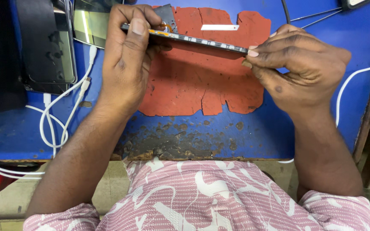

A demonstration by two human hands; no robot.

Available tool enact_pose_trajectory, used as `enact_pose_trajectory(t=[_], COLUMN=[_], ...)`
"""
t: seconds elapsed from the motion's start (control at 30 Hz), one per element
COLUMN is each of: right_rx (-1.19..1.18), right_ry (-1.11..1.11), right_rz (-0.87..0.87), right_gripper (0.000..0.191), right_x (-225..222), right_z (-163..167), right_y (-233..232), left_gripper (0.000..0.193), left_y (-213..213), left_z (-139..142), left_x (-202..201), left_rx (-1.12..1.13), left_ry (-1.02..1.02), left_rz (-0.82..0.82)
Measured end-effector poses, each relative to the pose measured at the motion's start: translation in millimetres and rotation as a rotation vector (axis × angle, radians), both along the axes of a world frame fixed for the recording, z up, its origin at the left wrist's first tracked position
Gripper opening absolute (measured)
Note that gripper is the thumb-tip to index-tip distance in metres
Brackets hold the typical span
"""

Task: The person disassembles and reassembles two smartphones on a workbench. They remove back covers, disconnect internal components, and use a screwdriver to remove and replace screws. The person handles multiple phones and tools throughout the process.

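Both hands, left hand (127,51) and right hand (298,64), pinch the thin phone frame (193,41) edge-on above the red mat (202,85); twisting could bend it.

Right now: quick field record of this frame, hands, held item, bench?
left hand: grips the left end of a thin dark phone body, thumb on top
right hand: pinches the right end with its fingertips
phone body: held edge-on, roughly level, above the mat
mat: torn red mat on a worn blue bench
left of hands: dark phone, white cables
on mat: small white strip
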State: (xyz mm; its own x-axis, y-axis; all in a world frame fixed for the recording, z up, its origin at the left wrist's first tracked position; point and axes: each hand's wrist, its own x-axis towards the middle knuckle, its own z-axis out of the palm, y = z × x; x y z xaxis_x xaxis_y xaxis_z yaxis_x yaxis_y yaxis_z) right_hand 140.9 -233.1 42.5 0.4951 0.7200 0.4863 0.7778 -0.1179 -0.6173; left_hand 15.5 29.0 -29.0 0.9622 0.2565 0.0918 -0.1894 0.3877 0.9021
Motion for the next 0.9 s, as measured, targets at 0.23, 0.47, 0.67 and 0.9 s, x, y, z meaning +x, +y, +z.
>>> enact_pose_trajectory(t=[0.23, 0.47, 0.67, 0.9], right_rx=[-0.107, -0.123, -0.242, -0.079], right_ry=[0.108, 0.085, -0.077, -0.440], right_rz=[-0.079, -0.043, -0.051, -0.091], right_gripper=[0.029, 0.050, 0.034, 0.022], right_x=[-3.9, -3.6, -26.7, -33.2], right_z=[16.6, 27.6, 20.9, 11.3], right_y=[3.4, 15.8, 26.7, 31.1], left_gripper=[0.025, 0.023, 0.029, 0.057], left_y=[-4.7, -15.0, -18.3, -20.2], left_z=[1.2, 11.2, 29.9, 32.2], left_x=[2.2, 4.1, -0.2, -2.7], left_rx=[0.141, 0.390, 0.598, 0.179], left_ry=[-0.007, 0.010, 0.005, -0.139], left_rz=[0.086, 0.102, 0.009, -0.098])
